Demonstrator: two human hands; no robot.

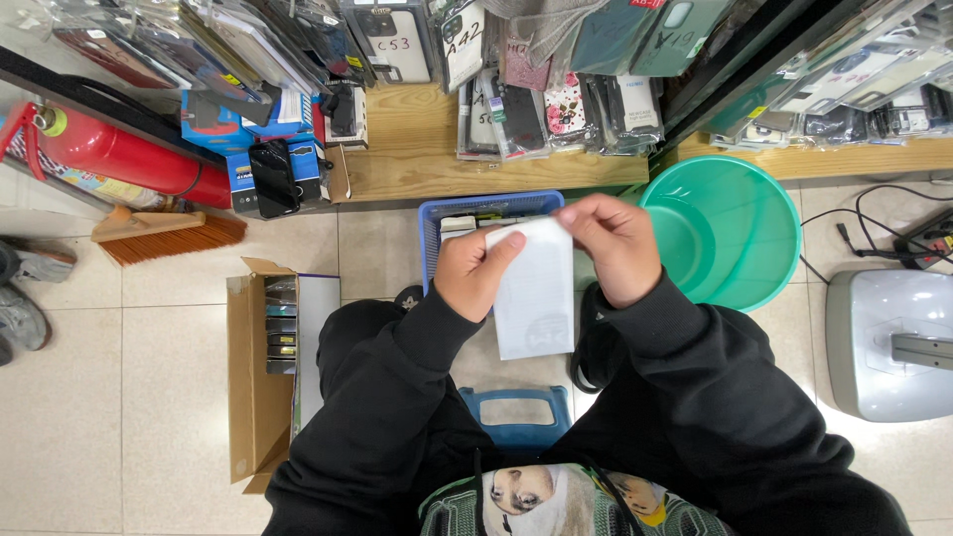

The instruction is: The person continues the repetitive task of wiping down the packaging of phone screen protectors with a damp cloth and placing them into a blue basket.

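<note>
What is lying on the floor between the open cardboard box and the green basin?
In the head view, the blue basket stands between the cardboard box and the green basin.

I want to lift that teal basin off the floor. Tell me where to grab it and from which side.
Grip the teal basin by its broad rolled rim at the right edge, coming down from above. It sits upright and open, and that side faces bare floor tile. The left rim lies close under the right hand and the white sleeve both hands hold.

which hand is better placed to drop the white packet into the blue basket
Probably the right hand: it pinches the white packet at its top edge, right beside the blue basket. The left hand grips the packet's side, lower down.
</note>
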